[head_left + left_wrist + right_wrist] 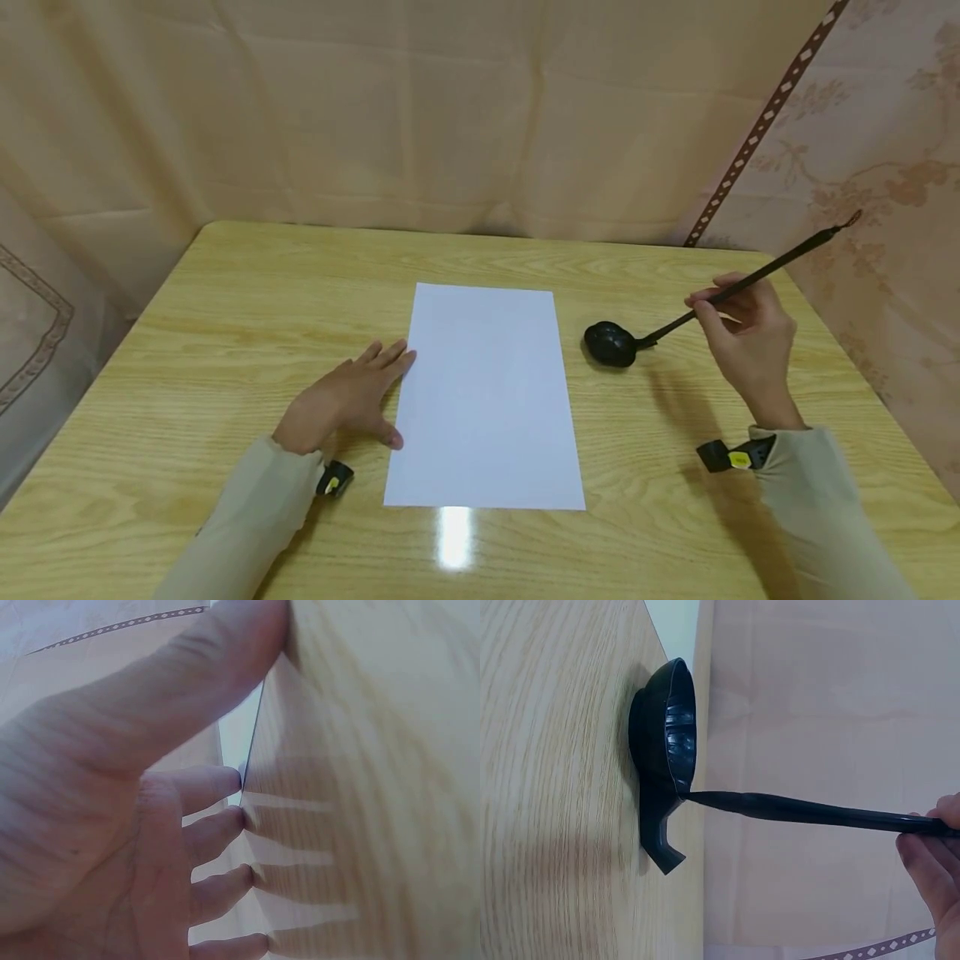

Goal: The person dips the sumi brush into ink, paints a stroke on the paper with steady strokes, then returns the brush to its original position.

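At the right grip point(750, 346), thumb and fingers pinch a black brush point(802, 809), its tip at the rim of a black dish point(649, 735) on the counter point(262, 292); sideways pressure could, I judge, tip the dish. Left of it lies white paper point(487, 400), the spread left grip point(345, 404) at its edge; too light a touch could let the sheet slide.

Nothing I can read here! That yellow label point(739, 460) on the black wrist camera point(713, 456), head view's four o'clock, is too tiny.
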`<state>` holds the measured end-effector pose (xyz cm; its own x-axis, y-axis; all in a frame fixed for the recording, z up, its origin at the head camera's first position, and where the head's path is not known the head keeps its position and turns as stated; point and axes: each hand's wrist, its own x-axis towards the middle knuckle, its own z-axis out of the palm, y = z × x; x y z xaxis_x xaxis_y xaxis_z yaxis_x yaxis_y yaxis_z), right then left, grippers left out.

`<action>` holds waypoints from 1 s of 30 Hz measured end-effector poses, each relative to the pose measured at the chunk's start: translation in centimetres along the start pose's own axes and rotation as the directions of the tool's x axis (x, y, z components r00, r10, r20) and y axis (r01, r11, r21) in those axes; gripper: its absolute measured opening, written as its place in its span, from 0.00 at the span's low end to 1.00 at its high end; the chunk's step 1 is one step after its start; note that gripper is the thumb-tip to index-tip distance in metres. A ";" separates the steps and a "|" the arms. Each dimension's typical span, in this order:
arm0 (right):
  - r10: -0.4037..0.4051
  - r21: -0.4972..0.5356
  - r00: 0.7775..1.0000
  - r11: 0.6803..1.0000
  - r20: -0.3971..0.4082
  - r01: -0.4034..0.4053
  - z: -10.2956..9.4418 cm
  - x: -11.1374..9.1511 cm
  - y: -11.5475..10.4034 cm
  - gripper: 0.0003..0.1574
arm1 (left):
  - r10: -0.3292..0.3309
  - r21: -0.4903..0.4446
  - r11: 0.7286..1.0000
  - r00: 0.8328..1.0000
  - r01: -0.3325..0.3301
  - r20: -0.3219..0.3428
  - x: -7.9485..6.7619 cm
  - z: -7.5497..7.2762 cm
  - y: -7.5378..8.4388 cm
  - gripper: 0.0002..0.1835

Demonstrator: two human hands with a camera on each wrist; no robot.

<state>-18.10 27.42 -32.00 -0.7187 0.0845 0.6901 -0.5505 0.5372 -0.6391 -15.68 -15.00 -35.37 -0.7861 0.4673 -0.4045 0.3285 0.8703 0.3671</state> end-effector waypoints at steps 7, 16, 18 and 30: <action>0.026 -0.007 0.997 1.000 -0.070 -0.026 0.3 -0.1 0.6 0.19 | 0.005 -0.010 1.000 1.000 -0.005 -0.012 -0.2 0.1 -0.3 0.61; 0.003 -0.052 0.997 0.999 -0.081 -0.007 0.1 0.5 0.3 0.20 | 0.016 -0.015 1.000 1.000 -0.016 -0.019 0.1 0.3 -0.3 0.61; -0.017 -0.047 0.998 0.999 -0.063 0.014 0.2 0.9 0.1 0.21 | 0.014 -0.012 1.000 1.000 -0.014 -0.018 0.0 0.2 -0.4 0.61; -0.063 -0.038 0.991 0.997 0.121 0.068 2.0 3.0 -2.0 0.23 | 0.013 -0.008 1.000 1.000 -0.013 -0.001 -0.2 0.1 -0.2 0.59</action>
<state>-20.02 24.93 -29.30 -0.7285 -0.0515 0.6831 -0.5817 0.5730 -0.5773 -15.58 -15.23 -35.43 -0.7824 0.4781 -0.3991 0.3340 0.8630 0.3792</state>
